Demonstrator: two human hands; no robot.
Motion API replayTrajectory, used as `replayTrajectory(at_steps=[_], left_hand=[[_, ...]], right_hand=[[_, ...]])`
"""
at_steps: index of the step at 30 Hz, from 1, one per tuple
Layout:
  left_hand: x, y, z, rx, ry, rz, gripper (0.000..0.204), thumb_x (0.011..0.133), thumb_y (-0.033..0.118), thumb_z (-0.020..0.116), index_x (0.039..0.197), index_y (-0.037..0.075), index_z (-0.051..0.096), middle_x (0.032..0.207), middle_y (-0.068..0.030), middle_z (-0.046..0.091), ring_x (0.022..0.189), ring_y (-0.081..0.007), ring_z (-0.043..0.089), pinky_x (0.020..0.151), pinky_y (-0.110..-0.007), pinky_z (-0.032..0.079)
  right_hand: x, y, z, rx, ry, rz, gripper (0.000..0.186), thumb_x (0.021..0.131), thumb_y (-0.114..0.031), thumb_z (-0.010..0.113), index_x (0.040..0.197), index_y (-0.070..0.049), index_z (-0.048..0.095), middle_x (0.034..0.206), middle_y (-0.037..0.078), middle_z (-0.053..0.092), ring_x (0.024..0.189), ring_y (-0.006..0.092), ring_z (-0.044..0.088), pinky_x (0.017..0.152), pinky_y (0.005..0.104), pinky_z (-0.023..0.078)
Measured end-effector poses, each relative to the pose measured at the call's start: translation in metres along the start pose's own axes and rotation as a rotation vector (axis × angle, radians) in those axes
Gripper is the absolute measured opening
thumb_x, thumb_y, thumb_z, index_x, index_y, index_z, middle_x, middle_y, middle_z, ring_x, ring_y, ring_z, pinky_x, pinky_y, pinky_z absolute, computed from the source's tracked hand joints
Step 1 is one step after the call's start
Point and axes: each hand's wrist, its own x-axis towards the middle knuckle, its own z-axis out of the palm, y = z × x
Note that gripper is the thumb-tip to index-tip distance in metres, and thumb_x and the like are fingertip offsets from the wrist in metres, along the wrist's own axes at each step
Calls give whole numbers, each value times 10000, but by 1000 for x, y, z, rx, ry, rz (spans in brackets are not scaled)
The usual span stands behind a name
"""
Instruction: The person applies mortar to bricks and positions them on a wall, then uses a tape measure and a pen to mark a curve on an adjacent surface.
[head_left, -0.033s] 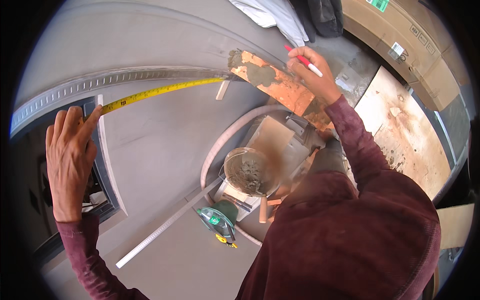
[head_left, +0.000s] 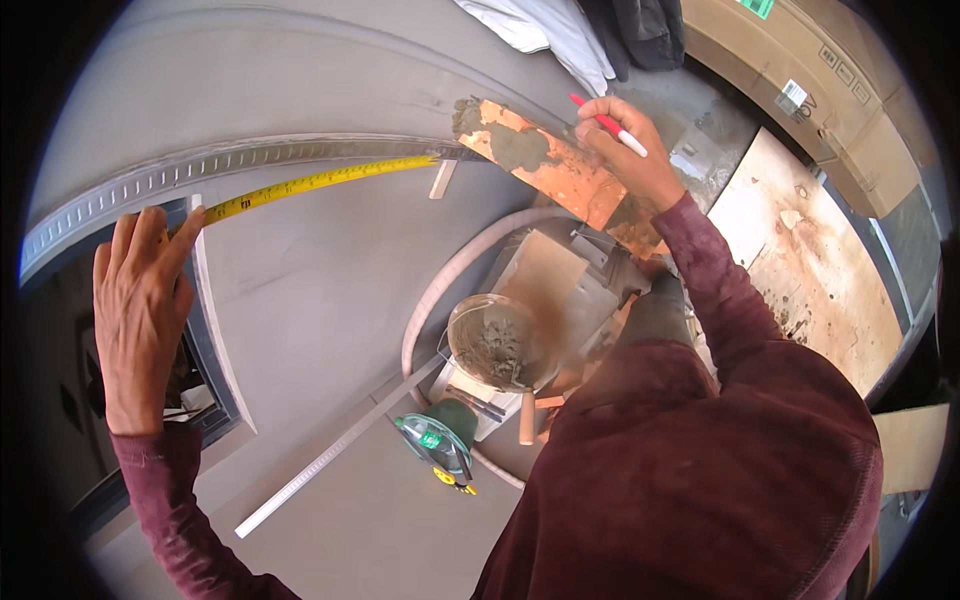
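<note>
Holds the yellow tape measure, already drawn out from ten toward twelve o'clock, with the left hand, fingers bent and slightly parted, and pinches a marker in the right hand at one, no pen mark discernible yet.

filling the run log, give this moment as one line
left hand: holds yellow tape-measure blade over dark frame | right hand: holds red-white marker | nearby: mortar bucket
</note>
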Motion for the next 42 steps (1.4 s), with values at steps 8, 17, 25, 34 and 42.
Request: replayTrajectory(at_steps=[8,17,25,34,42], left_hand=[[61,17,37,5,142,147,564,745,-71,660,1269,138,687,1029,-44,562,965,-197,509,849,-334,462],[89,36,59,28,54,120,556,760,-67,637,1273,143,683,1022,-37,557,956,-189,510,827,-333,452],[90,36,75,15,35,110,579,767,-57,641,1306,153,662,1046,-33,563,970,-196,525,834,-349,460],[87,39,90,24,-17,78,604,776,-46,669,1335,183,648,1076,-31,577,1030,-198,537,893,-354,476],[82,34,100,68,-18,102,627,792,-35,614,1387,163,602,1149,-54,577,1115,-229,550,907,-377,474]], right_hand=[[-19,22,-33,-84,6,-6,239,907,-184,684,1085,-31,635,847,-19,624,721,53,566,610,226,458],[-27,33,-30,18,-44,-5,187,927,-168,651,1085,-67,654,906,3,645,698,65,565,619,231,455],[-27,33,-37,-39,-104,123,251,931,-232,671,1090,-39,641,878,12,640,802,86,614,656,241,504],[-11,48,-4,122,-174,80,226,959,-213,636,1086,-26,644,876,9,643,758,74,604,605,228,480],[15,53,44,303,-205,118,285,1017,-249,576,1162,-20,665,845,36,646,753,73,581,635,211,470]])
